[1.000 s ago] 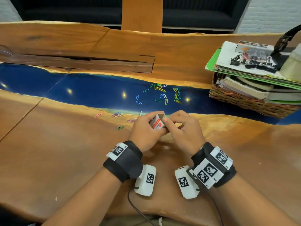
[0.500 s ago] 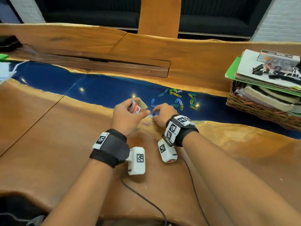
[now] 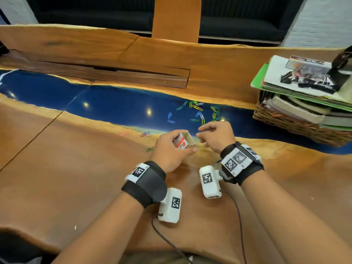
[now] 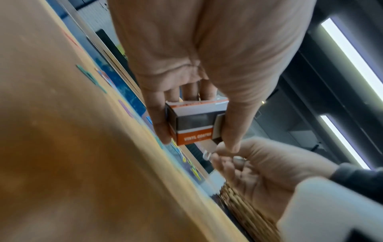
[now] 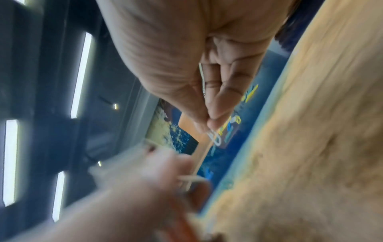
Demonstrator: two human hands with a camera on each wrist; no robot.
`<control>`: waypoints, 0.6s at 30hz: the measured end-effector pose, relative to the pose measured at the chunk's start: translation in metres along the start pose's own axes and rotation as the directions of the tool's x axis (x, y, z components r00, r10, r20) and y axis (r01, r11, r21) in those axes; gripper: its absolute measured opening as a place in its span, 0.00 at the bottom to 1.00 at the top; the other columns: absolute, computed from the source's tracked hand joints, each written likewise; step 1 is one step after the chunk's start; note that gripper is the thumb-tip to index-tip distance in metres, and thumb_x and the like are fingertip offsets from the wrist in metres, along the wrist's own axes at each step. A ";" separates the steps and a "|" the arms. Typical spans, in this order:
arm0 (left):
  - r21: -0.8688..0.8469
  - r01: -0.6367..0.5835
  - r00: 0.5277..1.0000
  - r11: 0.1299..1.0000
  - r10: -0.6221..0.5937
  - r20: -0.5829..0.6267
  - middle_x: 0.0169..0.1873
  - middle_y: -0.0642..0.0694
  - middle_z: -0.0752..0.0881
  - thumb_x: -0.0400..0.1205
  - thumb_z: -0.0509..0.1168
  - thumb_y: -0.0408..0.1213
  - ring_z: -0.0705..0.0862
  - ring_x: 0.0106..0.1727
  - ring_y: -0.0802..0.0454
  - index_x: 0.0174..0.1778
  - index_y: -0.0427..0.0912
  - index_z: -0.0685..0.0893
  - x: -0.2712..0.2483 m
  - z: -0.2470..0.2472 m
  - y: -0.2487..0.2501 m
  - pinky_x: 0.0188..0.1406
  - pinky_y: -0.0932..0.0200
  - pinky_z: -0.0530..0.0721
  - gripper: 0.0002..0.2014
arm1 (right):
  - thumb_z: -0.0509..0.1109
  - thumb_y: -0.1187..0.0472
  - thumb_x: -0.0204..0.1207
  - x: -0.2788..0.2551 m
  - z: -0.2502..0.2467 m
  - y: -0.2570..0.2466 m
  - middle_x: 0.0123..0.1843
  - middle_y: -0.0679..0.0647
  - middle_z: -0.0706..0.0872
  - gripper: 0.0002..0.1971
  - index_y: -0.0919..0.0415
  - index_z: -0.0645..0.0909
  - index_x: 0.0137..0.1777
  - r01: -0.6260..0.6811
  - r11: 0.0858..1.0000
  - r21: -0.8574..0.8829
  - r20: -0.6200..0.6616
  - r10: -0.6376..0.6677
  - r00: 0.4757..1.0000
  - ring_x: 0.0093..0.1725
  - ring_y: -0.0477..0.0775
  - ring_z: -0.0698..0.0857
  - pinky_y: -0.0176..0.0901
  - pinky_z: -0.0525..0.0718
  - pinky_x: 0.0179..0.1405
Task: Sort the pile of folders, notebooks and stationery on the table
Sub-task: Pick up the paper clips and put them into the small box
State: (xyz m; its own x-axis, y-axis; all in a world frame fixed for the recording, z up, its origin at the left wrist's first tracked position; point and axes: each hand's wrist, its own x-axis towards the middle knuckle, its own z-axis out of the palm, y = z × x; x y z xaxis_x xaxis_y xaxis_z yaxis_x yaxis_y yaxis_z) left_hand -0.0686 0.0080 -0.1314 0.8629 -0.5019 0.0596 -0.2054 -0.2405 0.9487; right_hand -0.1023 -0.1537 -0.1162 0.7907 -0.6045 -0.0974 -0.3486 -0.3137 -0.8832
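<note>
Half a second back the right hand (image 3: pixel 216 137) was down on the table (image 3: pixel 76 187) among the clips; now it is lifted and drawn in beside the small box (image 3: pixel 183 141), fingertips pinched on a pale paper clip (image 5: pixel 214 139), as the right wrist view shows. The left hand (image 3: pixel 171 149) grips the box between thumb and fingers and holds it clear of the wood, its open mouth turned up and toward the right hand, presumably so clips can be dropped straight in. One box and one pinched clip are in hand; whether more sit inside cannot be told.

About twenty loose paper clips (image 3: pixel 200 111) lie scattered on the blue resin strip (image 3: pixel 114 105) just beyond the hands, and roughly five more (image 3: pixel 146 133) rest on the wood to the left. Their thin, flat shape probably explains the fingertip pinch, one at a time.

At the right edge, one wicker basket (image 3: pixel 289 122) holds a stack of notebooks and folders (image 3: pixel 297 107), with black binder clips (image 3: pixel 304 80) on top, well apart from the hands. Judging by this, the books are sorted and the clips remain.
</note>
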 end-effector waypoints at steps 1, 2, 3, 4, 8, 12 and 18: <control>0.009 -0.004 1.000 1.000 0.004 0.031 0.33 0.58 0.84 0.68 0.83 0.37 0.80 0.33 0.64 0.42 0.54 0.83 -0.003 0.009 0.001 0.37 0.70 0.77 0.16 | 0.78 0.70 0.70 -0.010 -0.012 0.001 0.33 0.58 0.88 0.06 0.60 0.87 0.40 -0.010 0.995 0.100 -0.021 0.012 1.000 0.31 0.51 0.86 0.41 0.87 0.31; 0.021 -0.002 0.999 1.000 0.001 0.049 0.36 0.56 0.85 0.68 0.83 0.38 0.81 0.36 0.61 0.45 0.53 0.85 -0.006 0.014 0.001 0.38 0.68 0.78 0.16 | 0.77 0.72 0.71 -0.019 -0.020 -0.001 0.34 0.59 0.88 0.05 0.62 0.87 0.41 -0.002 0.983 0.181 -0.029 0.008 1.000 0.31 0.50 0.87 0.39 0.87 0.29; 0.038 -0.003 0.998 0.999 0.001 0.068 0.39 0.54 0.87 0.68 0.83 0.40 0.83 0.39 0.57 0.48 0.52 0.86 -0.009 0.019 0.002 0.40 0.66 0.80 0.17 | 0.77 0.72 0.72 -0.028 -0.028 -0.002 0.34 0.59 0.89 0.05 0.62 0.87 0.42 0.018 0.972 0.235 -0.042 -0.008 0.999 0.31 0.49 0.88 0.37 0.86 0.28; 0.057 -0.006 0.997 0.998 0.001 0.081 0.41 0.52 0.88 0.68 0.83 0.41 0.84 0.41 0.55 0.52 0.51 0.87 -0.010 0.025 0.005 0.43 0.64 0.82 0.19 | 0.77 0.72 0.72 -0.037 -0.036 -0.002 0.34 0.58 0.89 0.05 0.62 0.87 0.41 0.050 0.961 0.273 -0.066 -0.033 0.997 0.32 0.49 0.89 0.37 0.86 0.28; 0.024 -0.009 0.997 1.000 0.007 0.081 0.47 0.50 0.89 0.65 0.83 0.46 0.87 0.49 0.52 0.56 0.52 0.87 -0.015 0.036 0.009 0.53 0.55 0.87 0.23 | 0.78 0.71 0.72 -0.066 -0.046 0.003 0.32 0.57 0.89 0.05 0.62 0.87 0.39 0.155 0.938 0.310 -0.146 -0.114 0.983 0.34 0.52 0.91 0.39 0.88 0.31; 0.000 -0.042 0.994 0.999 0.042 0.100 0.50 0.53 0.89 0.67 0.83 0.44 0.86 0.53 0.55 0.61 0.51 0.87 -0.022 0.037 0.007 0.56 0.55 0.86 0.26 | 0.79 0.69 0.70 -0.072 -0.043 0.013 0.30 0.53 0.89 0.06 0.59 0.87 0.36 0.262 0.940 0.218 -0.180 -0.225 0.958 0.34 0.53 0.90 0.46 0.89 0.36; -0.050 -0.083 0.992 0.995 0.087 0.086 0.45 0.52 0.91 0.67 0.83 0.36 0.87 0.48 0.54 0.57 0.46 0.88 -0.022 0.036 0.008 0.50 0.59 0.86 0.22 | 0.77 0.69 0.68 -0.067 -0.031 0.019 0.31 0.45 0.86 0.07 0.58 0.85 0.35 0.430 0.903 0.008 -0.262 -0.414 0.872 0.34 0.43 0.85 0.26 0.79 0.35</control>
State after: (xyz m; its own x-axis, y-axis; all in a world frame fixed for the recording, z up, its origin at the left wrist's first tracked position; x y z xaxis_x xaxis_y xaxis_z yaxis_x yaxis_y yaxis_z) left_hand -0.1054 -0.0126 -0.1364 0.7986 -0.5906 0.1154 -0.2533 -0.1559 0.9547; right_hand -0.1780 -0.1422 -0.1124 0.7016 -0.5893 0.4007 0.0296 -0.5377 -0.8426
